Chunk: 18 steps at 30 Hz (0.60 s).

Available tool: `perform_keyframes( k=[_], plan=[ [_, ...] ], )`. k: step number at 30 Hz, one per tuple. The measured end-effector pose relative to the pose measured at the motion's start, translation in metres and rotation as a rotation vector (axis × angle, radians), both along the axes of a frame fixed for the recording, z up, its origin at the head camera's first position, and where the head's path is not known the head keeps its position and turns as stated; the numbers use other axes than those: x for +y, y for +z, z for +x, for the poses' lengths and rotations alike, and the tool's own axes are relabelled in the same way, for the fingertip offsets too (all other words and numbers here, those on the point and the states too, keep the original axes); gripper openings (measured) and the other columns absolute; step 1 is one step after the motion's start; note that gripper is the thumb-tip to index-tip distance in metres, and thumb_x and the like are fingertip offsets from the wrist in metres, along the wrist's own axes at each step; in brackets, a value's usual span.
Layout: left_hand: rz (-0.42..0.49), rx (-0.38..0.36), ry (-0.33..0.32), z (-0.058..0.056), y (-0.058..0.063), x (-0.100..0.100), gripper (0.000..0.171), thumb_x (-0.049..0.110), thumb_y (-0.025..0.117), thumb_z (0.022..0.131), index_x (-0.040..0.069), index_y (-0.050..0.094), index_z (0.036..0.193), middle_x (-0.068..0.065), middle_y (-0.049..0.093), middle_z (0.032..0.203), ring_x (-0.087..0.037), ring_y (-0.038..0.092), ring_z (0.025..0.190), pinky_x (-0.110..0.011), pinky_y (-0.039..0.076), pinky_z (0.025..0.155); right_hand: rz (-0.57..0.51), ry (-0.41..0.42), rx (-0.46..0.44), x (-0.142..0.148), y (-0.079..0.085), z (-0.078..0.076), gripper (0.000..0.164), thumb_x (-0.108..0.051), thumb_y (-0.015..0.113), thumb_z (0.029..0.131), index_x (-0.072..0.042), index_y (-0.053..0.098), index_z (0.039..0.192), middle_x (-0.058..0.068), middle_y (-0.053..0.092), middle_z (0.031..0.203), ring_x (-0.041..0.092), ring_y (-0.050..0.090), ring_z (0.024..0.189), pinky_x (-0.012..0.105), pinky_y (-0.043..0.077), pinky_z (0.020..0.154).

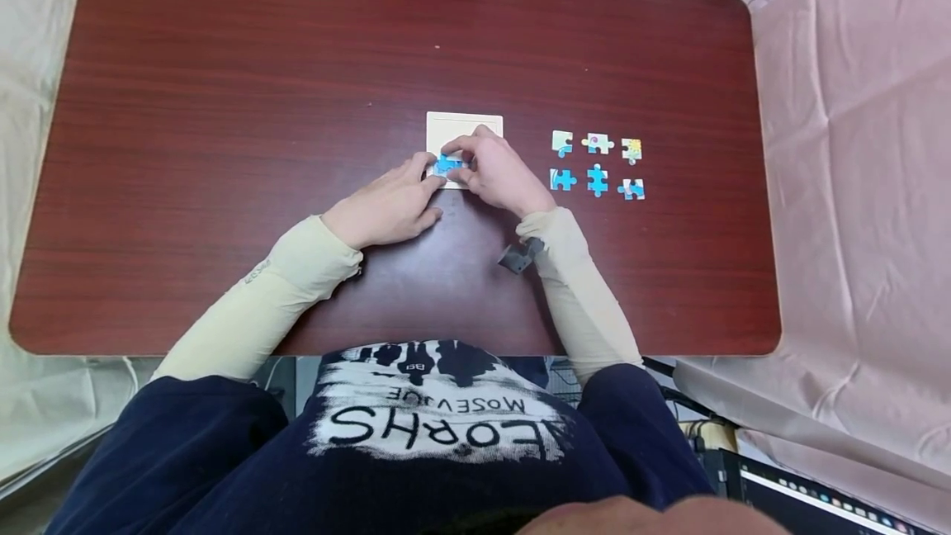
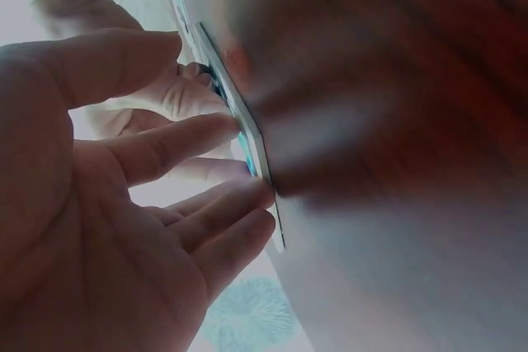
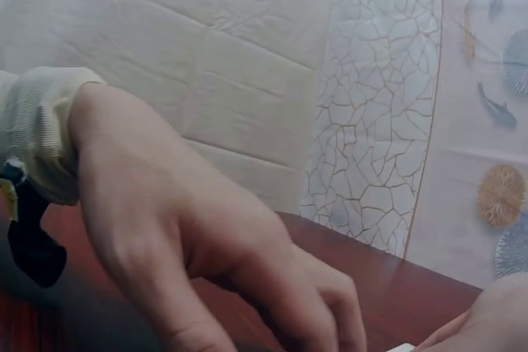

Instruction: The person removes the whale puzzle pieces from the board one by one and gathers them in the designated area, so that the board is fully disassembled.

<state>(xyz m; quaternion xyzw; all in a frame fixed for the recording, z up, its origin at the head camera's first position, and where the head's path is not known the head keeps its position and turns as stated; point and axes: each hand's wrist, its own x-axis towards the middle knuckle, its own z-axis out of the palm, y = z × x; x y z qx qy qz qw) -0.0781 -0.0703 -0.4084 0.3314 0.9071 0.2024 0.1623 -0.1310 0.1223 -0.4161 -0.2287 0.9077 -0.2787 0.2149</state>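
Note:
A pale, shallow puzzle tray (image 1: 455,125) lies on the table in the head view, with blue jigsaw pieces (image 1: 446,164) at its near left corner. My right hand (image 1: 499,174) reaches over the tray from the right and pinches a blue piece there between thumb and fingertips. From the left, my left hand (image 1: 385,205) holds its fingertips at the tray's left edge. The left wrist view shows the fingers (image 2: 177,146) of that hand nearly straight against the tray's rim. In the right wrist view, the right hand's fingertips run out of frame at the bottom.
Several loose jigsaw pieces (image 1: 598,180) lie in two rows right of the tray. The dark red table (image 1: 223,89) has rounded corners, and a pink curtain (image 1: 854,122) hangs beyond its right edge. A small black device (image 1: 520,256) is strapped at the right wrist.

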Motion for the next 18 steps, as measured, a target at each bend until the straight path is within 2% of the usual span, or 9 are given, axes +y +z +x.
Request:
perform_keyframes(
  k=[3, 11, 16, 18],
  plan=[
    [0.004, -0.005, 0.008, 0.0014, 0.0007, -0.0006, 0.044, 0.023, 0.059, 0.094, -0.007, 0.054, 0.126, -0.024, 0.036, 0.131, -0.036, 0.049, 0.105, -0.048, 0.041, 0.094, 0.028, 0.013, -0.024, -0.0003, 0.0012, -0.0008, 0.036, -0.021, 0.071, 0.089, -0.015, 0.063, 0.124, 0.005, 0.049, 0.097, 0.019, 0.05, 0.081, 0.03, 0.041, 0.077],
    [-0.019, 0.009, 0.003, 0.0009, 0.0033, -0.0018, 0.041, 0.023, 0.059, 0.094, -0.013, 0.057, 0.112, -0.026, 0.039, 0.136, -0.04, 0.055, 0.108, -0.047, 0.043, 0.095, 0.084, 0.043, -0.071, -0.0041, 0.0042, -0.0038, 0.031, -0.017, 0.067, 0.091, -0.016, 0.054, 0.119, 0.005, 0.05, 0.102, 0.019, 0.051, 0.09, 0.035, 0.043, 0.081],
    [-0.042, -0.011, 0.018, 0.0, 0.0048, -0.0037, 0.042, 0.026, 0.058, 0.094, -0.013, 0.058, 0.11, -0.026, 0.037, 0.14, -0.04, 0.058, 0.104, -0.047, 0.045, 0.092, 0.067, 0.08, -0.064, -0.0064, 0.0047, -0.0071, 0.032, -0.012, 0.064, 0.091, -0.014, 0.05, 0.119, 0.004, 0.052, 0.101, 0.018, 0.049, 0.096, 0.033, 0.043, 0.083],
    [-0.039, -0.014, 0.016, -0.0002, 0.0049, -0.0047, 0.042, 0.027, 0.058, 0.095, -0.013, 0.058, 0.109, -0.027, 0.036, 0.14, -0.04, 0.058, 0.102, -0.047, 0.046, 0.092, 0.055, 0.088, -0.068, -0.0067, 0.0051, -0.0082, 0.035, -0.015, 0.068, 0.089, -0.013, 0.05, 0.119, 0.005, 0.052, 0.1, 0.019, 0.048, 0.095, 0.033, 0.042, 0.082]
  ],
)
